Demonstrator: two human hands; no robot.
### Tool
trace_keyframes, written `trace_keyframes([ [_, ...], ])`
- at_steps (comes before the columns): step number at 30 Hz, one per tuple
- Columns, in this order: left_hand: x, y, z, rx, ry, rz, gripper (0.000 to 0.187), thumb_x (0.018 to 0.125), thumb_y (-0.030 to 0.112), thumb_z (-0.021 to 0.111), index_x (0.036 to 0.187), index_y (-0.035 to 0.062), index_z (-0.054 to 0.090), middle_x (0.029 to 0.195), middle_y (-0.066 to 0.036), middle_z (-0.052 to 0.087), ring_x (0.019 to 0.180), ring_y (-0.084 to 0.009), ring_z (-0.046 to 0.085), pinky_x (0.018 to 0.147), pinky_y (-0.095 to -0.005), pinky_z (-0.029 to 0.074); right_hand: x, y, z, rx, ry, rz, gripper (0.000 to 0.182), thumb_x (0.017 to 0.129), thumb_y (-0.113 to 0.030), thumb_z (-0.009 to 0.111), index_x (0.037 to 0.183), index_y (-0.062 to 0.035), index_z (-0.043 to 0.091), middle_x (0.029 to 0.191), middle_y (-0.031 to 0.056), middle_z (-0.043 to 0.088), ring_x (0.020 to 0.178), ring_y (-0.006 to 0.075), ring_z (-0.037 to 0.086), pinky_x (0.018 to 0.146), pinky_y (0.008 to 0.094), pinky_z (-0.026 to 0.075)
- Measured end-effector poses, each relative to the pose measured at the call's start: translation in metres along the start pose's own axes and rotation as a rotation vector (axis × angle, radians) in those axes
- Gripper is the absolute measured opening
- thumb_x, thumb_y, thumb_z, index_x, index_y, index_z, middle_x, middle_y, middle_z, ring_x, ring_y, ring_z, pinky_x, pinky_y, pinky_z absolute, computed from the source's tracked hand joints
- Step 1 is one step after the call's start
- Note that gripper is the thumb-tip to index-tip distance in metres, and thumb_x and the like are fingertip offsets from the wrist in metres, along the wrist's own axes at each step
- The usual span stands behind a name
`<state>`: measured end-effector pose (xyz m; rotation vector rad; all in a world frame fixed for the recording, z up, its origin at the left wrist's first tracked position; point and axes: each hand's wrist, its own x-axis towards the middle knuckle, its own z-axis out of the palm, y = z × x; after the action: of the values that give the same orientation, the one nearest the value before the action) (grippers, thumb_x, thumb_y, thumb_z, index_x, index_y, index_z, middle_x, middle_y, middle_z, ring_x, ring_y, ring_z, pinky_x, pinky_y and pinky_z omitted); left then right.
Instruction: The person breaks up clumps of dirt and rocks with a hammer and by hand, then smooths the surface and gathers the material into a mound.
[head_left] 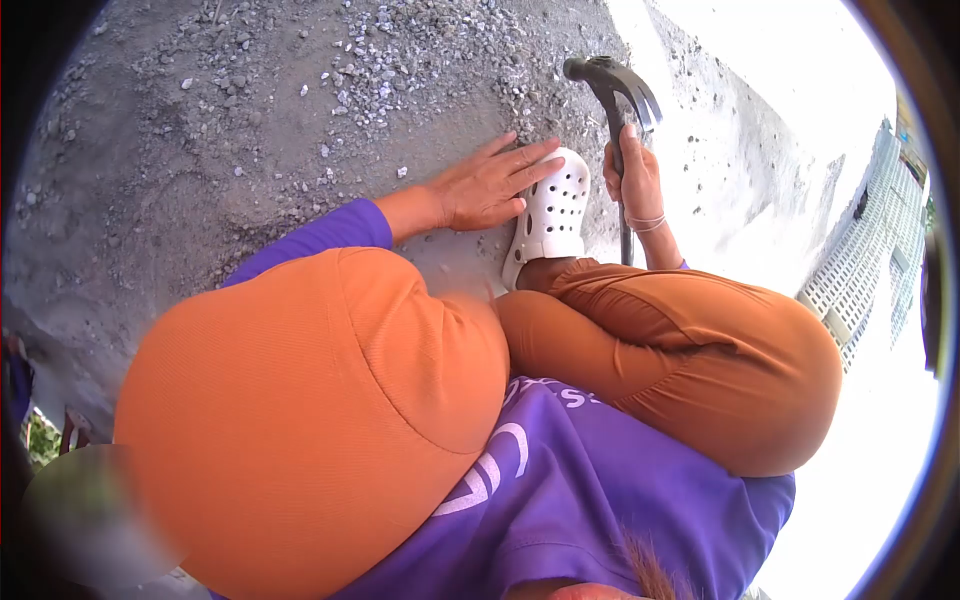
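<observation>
My right hand (638, 182) is wrapped round the black handle of a claw hammer (616, 84). The hammer stands head up, its claw pointing to the right, and the handle runs down behind my wrist. Just to its left is a white clog (560, 212) with round holes, worn on my foot. My left hand (496, 184) lies flat with fingers stretched, their tips reaching over the toe of the clog. Nothing shows in that hand; its palm is hidden.
Grey dusty ground (180, 180) spreads to the left, with loose gravel (390, 65) in front. Brightly lit, rough concrete (735, 150) lies to the right. White grid panels (850, 255) stand at the far right. My bent orange-trousered knees (300, 390) fill the near part.
</observation>
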<state>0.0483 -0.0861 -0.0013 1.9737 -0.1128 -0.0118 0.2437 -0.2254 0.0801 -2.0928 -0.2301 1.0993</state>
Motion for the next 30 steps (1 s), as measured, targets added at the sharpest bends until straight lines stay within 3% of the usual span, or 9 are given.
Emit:
trace_keyframes([
  [2, 0.003, -0.008, -0.016, 0.415, -0.027, 0.100, 0.067, 0.089, 0.028, 0.050, 0.152, 0.0169, 0.029, 0.159, -0.005, 0.023, 0.145, -0.0225, 0.027, 0.120, -0.0511, 0.012, 0.000, 0.001, 0.000, 0.002, -0.001, 0.001, 0.059, 0.101, -0.054, 0.039, 0.065, -0.0080, 0.051, 0.048, -0.0028, 0.038, 0.039, 0.0070, 0.035, 0.038, 0.0224, 0.027],
  [8, 0.010, -0.045, -0.069, 0.732, 0.195, -0.011, 0.060, 0.087, 0.028, 0.052, 0.145, 0.0201, 0.041, 0.156, 0.001, 0.031, 0.143, -0.0212, 0.030, 0.119, -0.0540, 0.012, 0.001, 0.000, 0.003, -0.035, -0.029, -0.045, 0.059, 0.101, -0.053, 0.039, 0.065, -0.0078, 0.051, 0.049, -0.0028, 0.039, 0.040, 0.0065, 0.035, 0.039, 0.0217, 0.028],
  [13, -0.013, -0.027, -0.104, 0.785, 0.437, -0.162, 0.060, 0.087, 0.032, 0.052, 0.143, 0.0120, 0.044, 0.154, -0.006, 0.034, 0.143, -0.0258, 0.030, 0.117, -0.0537, 0.014, -0.001, -0.023, 0.000, -0.062, -0.028, -0.222, 0.059, 0.102, -0.051, 0.036, 0.066, -0.0076, 0.051, 0.050, -0.0027, 0.040, 0.042, 0.0059, 0.035, 0.040, 0.0220, 0.028],
  [15, -0.026, -0.030, -0.110, 0.721, 0.516, -0.307, 0.067, 0.099, 0.043, 0.024, 0.147, -0.0042, 0.032, 0.153, -0.025, 0.029, 0.144, -0.0414, 0.024, 0.116, -0.0549, 0.015, -0.003, -0.038, -0.005, -0.036, -0.107, -0.294, 0.057, 0.103, -0.051, 0.035, 0.069, -0.0071, 0.052, 0.051, -0.0028, 0.041, 0.043, 0.0057, 0.036, 0.041, 0.0217, 0.028],
  [16, -0.030, -0.028, -0.116, 0.616, 0.588, -0.297, 0.067, 0.098, 0.044, 0.029, 0.142, -0.0045, 0.038, 0.149, -0.025, 0.034, 0.140, -0.0450, 0.028, 0.113, -0.0604, 0.016, -0.004, -0.047, -0.002, -0.042, -0.095, -0.332, 0.056, 0.103, -0.050, 0.035, 0.072, -0.0066, 0.052, 0.052, -0.0026, 0.042, 0.044, 0.0052, 0.036, 0.042, 0.0215, 0.029],
  [19, -0.040, -0.054, -0.109, 0.600, 0.780, -0.241, 0.059, 0.091, 0.029, 0.044, 0.146, 0.0091, 0.038, 0.155, -0.012, 0.031, 0.144, -0.0361, 0.025, 0.117, -0.0548, 0.014, 0.002, -0.059, 0.017, -0.094, -0.046, -0.501, 0.053, 0.104, -0.047, 0.036, 0.075, -0.0057, 0.053, 0.053, -0.0032, 0.042, 0.046, 0.0047, 0.036, 0.044, 0.0217, 0.028],
  [20, -0.044, -0.059, -0.107, 0.613, 0.769, -0.261, 0.059, 0.095, 0.031, 0.039, 0.147, 0.0053, 0.036, 0.155, -0.015, 0.031, 0.143, -0.0410, 0.024, 0.116, -0.0559, 0.015, 0.011, -0.049, 0.021, -0.058, -0.024, -0.459, 0.043, 0.101, -0.031, 0.049, 0.072, -0.0004, 0.056, 0.058, 0.0001, 0.050, 0.055, 0.0080, 0.045, 0.051, 0.0258, 0.036],
  [26, -0.053, -0.074, -0.102, 0.638, 0.734, -0.293, 0.059, 0.094, 0.034, 0.043, 0.145, 0.0038, 0.038, 0.153, -0.016, 0.033, 0.142, -0.0395, 0.028, 0.117, -0.0526, 0.019, 0.041, -0.026, 0.045, -0.181, -0.057, -0.213, 0.054, 0.102, -0.047, 0.045, 0.065, -0.0078, 0.051, 0.054, -0.0040, 0.043, 0.046, 0.0052, 0.038, 0.044, 0.0228, 0.030],
  [30, -0.057, -0.072, -0.103, 0.648, 0.719, -0.247, 0.058, 0.095, 0.034, 0.041, 0.144, 0.0042, 0.039, 0.151, -0.015, 0.037, 0.142, -0.0366, 0.030, 0.117, -0.0505, 0.020, 0.013, -0.072, 0.042, -0.119, -0.109, -0.421, 0.057, 0.104, -0.049, 0.037, 0.069, -0.0067, 0.053, 0.052, -0.0033, 0.041, 0.045, 0.0043, 0.035, 0.042, 0.0222, 0.027],
])
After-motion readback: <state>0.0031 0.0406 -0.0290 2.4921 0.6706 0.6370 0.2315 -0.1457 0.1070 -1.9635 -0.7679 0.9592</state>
